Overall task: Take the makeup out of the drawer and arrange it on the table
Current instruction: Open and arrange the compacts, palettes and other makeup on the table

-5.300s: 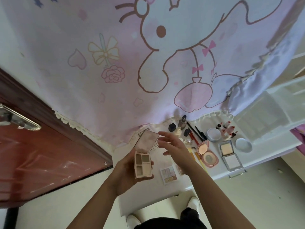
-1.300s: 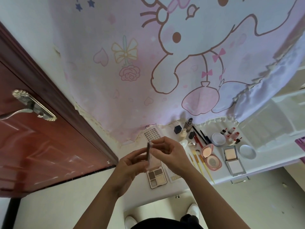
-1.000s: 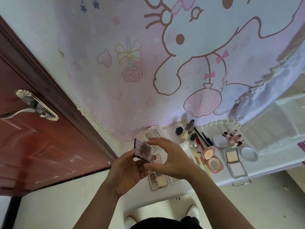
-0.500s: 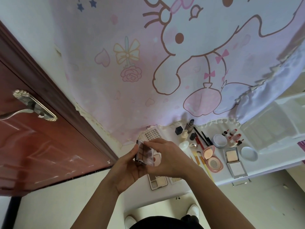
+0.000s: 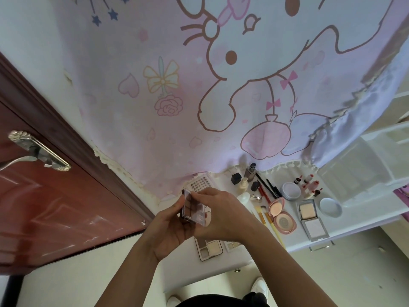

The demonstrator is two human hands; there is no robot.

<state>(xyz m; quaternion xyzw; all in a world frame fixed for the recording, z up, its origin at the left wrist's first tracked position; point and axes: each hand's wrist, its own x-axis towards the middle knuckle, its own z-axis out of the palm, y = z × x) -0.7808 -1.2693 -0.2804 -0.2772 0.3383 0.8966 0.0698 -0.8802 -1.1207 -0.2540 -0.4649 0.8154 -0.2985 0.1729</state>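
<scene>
Far left of both grips: red-brown door [image 5: 55,207] w/ metal handle [image 5: 37,151]. Above & behind the grips hangs a pink cartoon cloth [image 5: 199,96], its lace hem reaching down to the back of the white tabletop [image 5: 221,262].

Left grip [image 5: 168,227]: palm up, fingers curled round the left edge & underside of a small clear-cased palette [image 5: 194,209]. The palette is up in the air over the tabletop, btwn the two grips, tilted, dark shades showing thru the case. Can't tell if its lid is cracked open.

Right grip [image 5: 223,216]: comes in from the right, fingertips pinching the palette's top edge, so both grips hold the same item.

Just beyond the grips: lash tray [image 5: 200,185] flat on the tabletop, partly hidden by fingers. Below the grips, nearer the person: open quad palette [image 5: 209,247], w/ a second palette [image 5: 232,244] just right of it, mostly under the right wrist.

Right of the right grip, in order:
- black cube [image 5: 236,178], tall bottle [image 5: 250,172], pencils [image 5: 265,189]
- yellow-handled brushes [image 5: 270,224]
- open pink round compact [image 5: 282,216], lilac-lidded jar [image 5: 291,191]
- open silver square compact [image 5: 309,218], red-capped minis [image 5: 309,187]
- blue disc [image 5: 330,207]

All lie on the tabletop, well apart from the held palette. Furthest right: translucent white drawer unit [image 5: 354,165]. Bottom edge: white shoes [image 5: 260,289] on the floor.
</scene>
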